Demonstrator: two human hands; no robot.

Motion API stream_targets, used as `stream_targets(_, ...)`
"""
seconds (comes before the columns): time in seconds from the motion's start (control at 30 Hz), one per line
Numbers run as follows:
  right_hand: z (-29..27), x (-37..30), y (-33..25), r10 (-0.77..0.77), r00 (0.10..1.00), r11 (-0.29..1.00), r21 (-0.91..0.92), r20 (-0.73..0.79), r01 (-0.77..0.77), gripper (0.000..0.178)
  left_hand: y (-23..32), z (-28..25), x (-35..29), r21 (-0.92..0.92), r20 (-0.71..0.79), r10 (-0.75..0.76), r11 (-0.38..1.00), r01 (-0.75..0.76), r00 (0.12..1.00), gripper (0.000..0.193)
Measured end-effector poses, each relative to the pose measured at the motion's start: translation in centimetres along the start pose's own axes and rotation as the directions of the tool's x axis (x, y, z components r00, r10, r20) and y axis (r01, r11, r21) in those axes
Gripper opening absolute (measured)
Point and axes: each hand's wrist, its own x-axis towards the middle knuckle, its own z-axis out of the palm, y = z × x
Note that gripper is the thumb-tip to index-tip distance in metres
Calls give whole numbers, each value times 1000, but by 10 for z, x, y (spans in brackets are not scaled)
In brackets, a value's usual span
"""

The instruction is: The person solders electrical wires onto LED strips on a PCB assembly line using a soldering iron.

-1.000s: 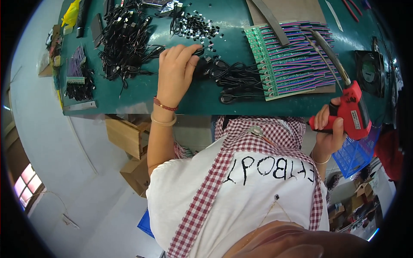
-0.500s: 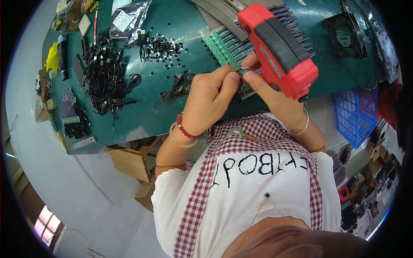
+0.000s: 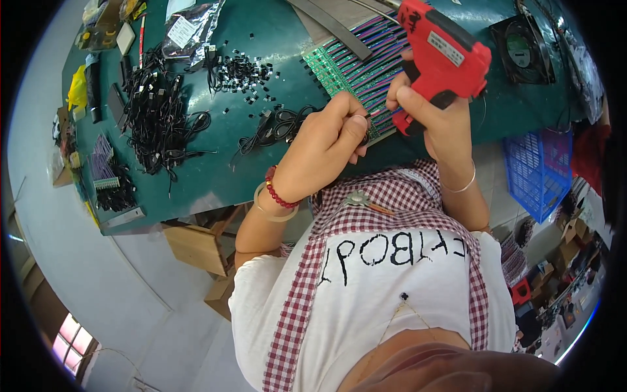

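Note:
My left hand (image 3: 324, 147) is closed in a pinch on a thin dark cable end (image 3: 368, 116) by the near edge of the green circuit boards (image 3: 330, 73). Most of what it pinches is hidden by the fingers. To its right, my right hand (image 3: 441, 121) is wrapped around a red soldering gun (image 3: 447, 52) with black parts. The gun's metal front points to the far side of the table. Rows of purple, pink and dark wires (image 3: 375, 55) run out from the boards, partly behind the gun. A grey metal strip (image 3: 336, 29) lies across them.
On the green table (image 3: 261, 176), black cables (image 3: 157, 111) are heaped at left, beside scattered small black connectors (image 3: 245, 72). Another coil of cable (image 3: 284, 124) lies by my left wrist. A black fan (image 3: 522, 52) stands far right. A blue plastic crate (image 3: 539, 173) is beyond the table's right edge.
My right hand has drawn away to the right from my left fingers, and the soldering gun has swung up and away from me. The left hand has stayed nearly in place.

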Motion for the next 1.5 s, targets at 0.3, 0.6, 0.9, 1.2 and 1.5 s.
stream_targets(0.3, 11, -19, -1, -68, 997, 984, -162, 23, 71, 13, 3, 13, 3, 7, -78, -35, 999, 35, 996, 13)
stream_targets(0.6, 9, -21, -2, -81, 997, 971, -227, -3, 78, 14, -3, 25, 3, 255, -293, 191, 960, -116, 937, 12)
stream_targets(0.9, 8, -17, 2, -53, 998, 982, -181, -34, 46, 12, -5, 25, 9, 290, -325, 430, 893, -344, 842, 8)
stream_targets(1.2, 5, -15, 10, -39, 998, 976, -216, -54, 26, 13, -10, 31, 10, 462, -408, 457, 850, -253, 790, 12)
stream_targets(1.5, 4, -18, 16, 12, 998, 985, -172, -62, -23, 27, -16, 24, 4, 717, -195, 658, 602, -352, 727, 15)
